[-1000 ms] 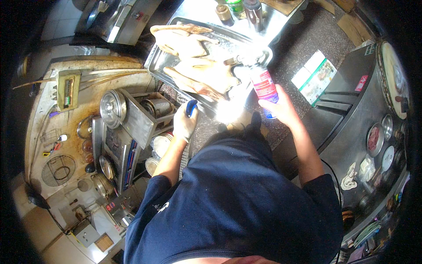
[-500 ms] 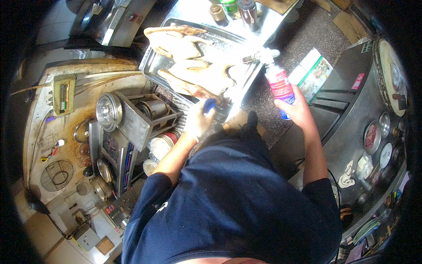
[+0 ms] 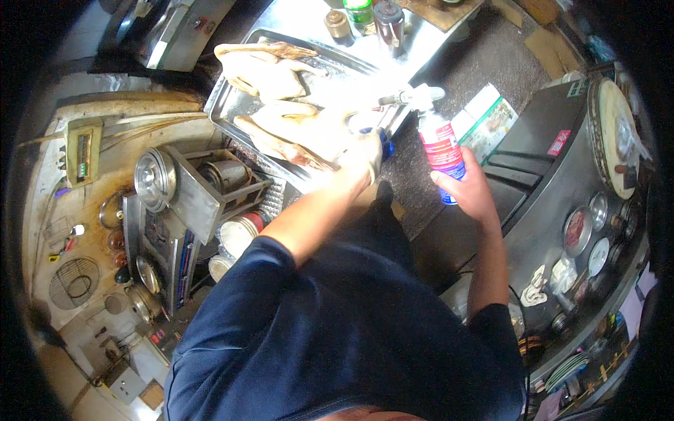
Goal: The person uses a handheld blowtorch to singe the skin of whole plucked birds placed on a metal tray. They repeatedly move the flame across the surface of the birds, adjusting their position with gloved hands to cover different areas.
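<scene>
The right fingers [image 3: 448, 182] hold a torch canister [image 3: 440, 149] near plucked birds [image 3: 275, 77].

Canister [image 3: 442, 156] red above, blue below

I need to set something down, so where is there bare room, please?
The steel counter at right looks bare between its left edge, the meat bowl and the crumpled cloth. Beyond them, a white plate and plastic bag crowd it. The tray is mostly filled by two birds; glare hides part of it.
</scene>
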A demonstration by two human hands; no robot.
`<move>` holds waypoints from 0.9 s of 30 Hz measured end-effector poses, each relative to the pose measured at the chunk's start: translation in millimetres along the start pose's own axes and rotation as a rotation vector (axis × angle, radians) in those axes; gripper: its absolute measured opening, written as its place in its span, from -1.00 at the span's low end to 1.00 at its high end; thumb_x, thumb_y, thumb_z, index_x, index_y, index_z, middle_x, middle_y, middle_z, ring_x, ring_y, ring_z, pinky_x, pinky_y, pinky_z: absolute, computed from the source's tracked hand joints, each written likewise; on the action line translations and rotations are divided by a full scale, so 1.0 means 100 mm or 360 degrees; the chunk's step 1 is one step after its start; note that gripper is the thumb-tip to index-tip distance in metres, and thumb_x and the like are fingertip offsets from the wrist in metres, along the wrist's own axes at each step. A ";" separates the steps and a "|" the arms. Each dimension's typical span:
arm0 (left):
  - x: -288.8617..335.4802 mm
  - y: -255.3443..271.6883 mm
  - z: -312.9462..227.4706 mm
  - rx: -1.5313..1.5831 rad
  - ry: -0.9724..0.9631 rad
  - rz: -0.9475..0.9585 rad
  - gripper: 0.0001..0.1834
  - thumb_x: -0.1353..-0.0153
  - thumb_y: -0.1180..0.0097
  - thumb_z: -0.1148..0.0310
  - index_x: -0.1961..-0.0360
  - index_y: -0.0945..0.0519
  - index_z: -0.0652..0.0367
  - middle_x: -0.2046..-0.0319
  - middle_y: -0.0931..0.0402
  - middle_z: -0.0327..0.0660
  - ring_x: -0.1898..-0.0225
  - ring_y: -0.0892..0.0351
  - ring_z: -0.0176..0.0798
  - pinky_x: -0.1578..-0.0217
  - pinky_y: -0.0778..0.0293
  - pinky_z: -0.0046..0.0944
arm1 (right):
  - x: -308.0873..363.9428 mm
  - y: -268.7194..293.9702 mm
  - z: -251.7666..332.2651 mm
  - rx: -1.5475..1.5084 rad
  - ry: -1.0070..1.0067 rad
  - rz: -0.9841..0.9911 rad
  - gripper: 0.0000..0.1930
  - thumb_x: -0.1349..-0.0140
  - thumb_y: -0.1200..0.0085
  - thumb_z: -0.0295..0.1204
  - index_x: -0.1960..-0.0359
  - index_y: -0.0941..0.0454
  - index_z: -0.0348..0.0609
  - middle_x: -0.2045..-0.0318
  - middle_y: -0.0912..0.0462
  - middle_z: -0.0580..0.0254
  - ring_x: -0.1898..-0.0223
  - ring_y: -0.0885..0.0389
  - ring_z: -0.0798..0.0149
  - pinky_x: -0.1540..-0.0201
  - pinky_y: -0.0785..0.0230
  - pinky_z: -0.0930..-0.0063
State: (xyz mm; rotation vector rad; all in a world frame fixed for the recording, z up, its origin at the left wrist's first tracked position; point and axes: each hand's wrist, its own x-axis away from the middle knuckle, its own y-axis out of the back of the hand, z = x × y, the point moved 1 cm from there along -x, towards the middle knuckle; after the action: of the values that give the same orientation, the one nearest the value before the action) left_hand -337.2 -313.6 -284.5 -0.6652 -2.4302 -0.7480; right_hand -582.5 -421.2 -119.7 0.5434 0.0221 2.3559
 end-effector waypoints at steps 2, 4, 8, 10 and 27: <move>-0.44 -0.24 0.05 0.0638 0.0045 0.0016 -0.73 -0.64 -0.07 0.22 0.01 -0.72 0.16 0.16 -0.73 -0.08 0.26 -0.74 -0.19 0.23 -0.70 -0.16 | -0.09 -0.08 0.07 -0.0092 0.0002 0.0057 -0.52 -0.31 -0.54 -0.36 -0.16 -0.59 -0.21 0.09 -0.75 0.26 0.10 -0.70 0.37 -0.04 -0.59 0.31; -0.64 -0.45 -0.03 0.1298 0.0216 -0.0059 -0.71 -0.67 0.01 0.21 0.02 -0.72 0.08 0.17 -0.72 -0.13 0.29 -0.72 -0.20 0.30 -0.67 -0.17 | -0.21 -0.19 0.16 -0.0209 -0.0008 0.0127 -0.54 -0.32 -0.53 -0.39 -0.15 -0.59 -0.20 0.10 -0.74 0.30 0.11 -0.68 0.41 -0.02 -0.58 0.34; -0.68 -0.65 -0.37 0.1575 0.0385 -0.0382 -0.75 -0.64 -0.04 0.25 0.03 -0.71 0.11 0.20 -0.71 -0.13 0.29 -0.71 -0.20 0.29 -0.67 -0.18 | -0.39 -0.32 0.37 -0.0141 -0.0014 0.0235 -0.51 -0.32 -0.51 -0.43 -0.22 -0.58 -0.21 0.06 -0.75 0.29 0.06 -0.68 0.41 -0.09 -0.57 0.36; -0.59 -0.67 -0.49 0.1529 0.0400 -0.0465 -0.77 -0.63 -0.07 0.27 0.04 -0.71 0.13 0.21 -0.71 -0.13 0.30 -0.71 -0.20 0.29 -0.66 -0.18 | -0.47 -0.39 0.47 -0.0105 0.0008 0.0271 -0.49 -0.33 -0.48 -0.45 -0.26 -0.56 -0.22 0.02 -0.73 0.32 0.04 -0.68 0.43 -0.10 -0.56 0.39; 1.03 1.27 -0.78 0.1135 0.0162 0.0513 -0.88 -0.55 -0.24 0.39 0.10 -0.65 0.24 0.32 -0.65 -0.16 0.35 -0.66 -0.27 0.34 -0.63 -0.26 | -0.41 -0.48 1.27 0.0284 0.0145 0.0452 -0.43 -0.27 -0.55 -0.29 -0.22 -0.62 -0.29 0.04 -0.75 0.24 0.04 -0.68 0.38 -0.11 -0.56 0.37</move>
State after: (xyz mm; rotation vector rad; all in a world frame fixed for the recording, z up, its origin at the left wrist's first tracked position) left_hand -316.2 -238.3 -120.7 -0.6674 -2.1941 0.2123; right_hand -474.8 -429.3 -27.0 0.5544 0.2114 2.6721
